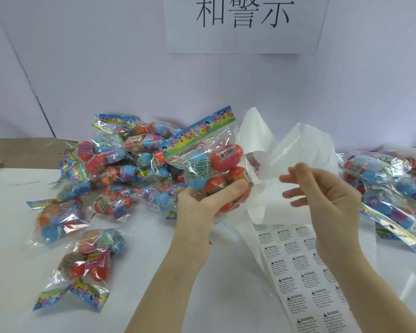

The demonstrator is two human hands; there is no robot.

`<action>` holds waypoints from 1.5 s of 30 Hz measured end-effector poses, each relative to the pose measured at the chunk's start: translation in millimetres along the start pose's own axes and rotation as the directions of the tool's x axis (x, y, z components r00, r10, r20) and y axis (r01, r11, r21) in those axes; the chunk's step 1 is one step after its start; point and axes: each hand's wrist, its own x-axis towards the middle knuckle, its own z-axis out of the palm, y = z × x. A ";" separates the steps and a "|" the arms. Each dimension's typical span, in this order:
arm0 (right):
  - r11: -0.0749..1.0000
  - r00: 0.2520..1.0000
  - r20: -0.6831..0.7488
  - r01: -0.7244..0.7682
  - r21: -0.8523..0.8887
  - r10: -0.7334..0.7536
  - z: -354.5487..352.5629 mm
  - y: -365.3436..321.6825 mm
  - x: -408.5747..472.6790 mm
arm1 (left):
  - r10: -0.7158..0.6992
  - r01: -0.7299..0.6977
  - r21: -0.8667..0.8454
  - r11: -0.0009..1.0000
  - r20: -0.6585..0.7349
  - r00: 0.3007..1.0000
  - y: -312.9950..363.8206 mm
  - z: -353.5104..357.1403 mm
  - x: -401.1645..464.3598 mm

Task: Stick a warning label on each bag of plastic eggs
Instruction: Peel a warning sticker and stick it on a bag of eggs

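A pale lavender-white wall (106,68) stands behind a white worktop (12,236). A white paper sign (245,25) with 3 large black Chinese characters is fixed to it. At far left a brown cardboard surface (22,150) shows. Light is soft and even.

Hands: 2, left hand (203,200) and right hand (322,195).
Held bag (209,164): 1, gripped by left hand.
Bags in left pile (120,164): too overlapped for exact count; more than 10.
Bags in right pile (392,188): several, count unclear.
Label sheet (298,272): 1, partly covered.
Wall sign (245,22): 1.
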 end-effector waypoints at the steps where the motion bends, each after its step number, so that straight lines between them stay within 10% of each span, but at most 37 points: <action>1: 0.999 0.999 -0.043 0.018 -0.046 -0.020 -3.6 1.8 2.8 | -0.002 0.002 0.001 1.000 -0.004 1.000 1.2 -0.3 -0.2; 16: 0.627 0.887 0.236 -0.074 -0.775 0.397 -31.0 17.3 18.8 | -0.109 0.106 -0.052 0.993 -0.059 0.992 -0.3 -1.6 -0.4; 22: 0.946 0.959 0.159 -0.186 -0.265 0.233 -23.4 7.7 21.8 | -0.084 0.083 0.013 0.996 0.155 0.984 3.6 2.5 -6.7; 27: 0.959 0.951 0.164 -0.276 0.059 0.264 -17.8 -0.8 16.2 | -0.110 0.105 0.039 0.994 0.179 0.978 0.9 2.2 -6.9; 33: 0.965 0.966 0.068 -0.255 0.067 0.250 -12.7 -1.5 11.7 | -0.132 0.123 0.060 0.991 0.186 0.974 -3.5 1.4 -4.9; 45: 0.962 0.925 0.319 -0.251 0.105 0.207 -15.0 -9.3 10.7 | -0.161 0.131 -0.369 0.920 -0.052 0.986 0.8 -5.2 6.1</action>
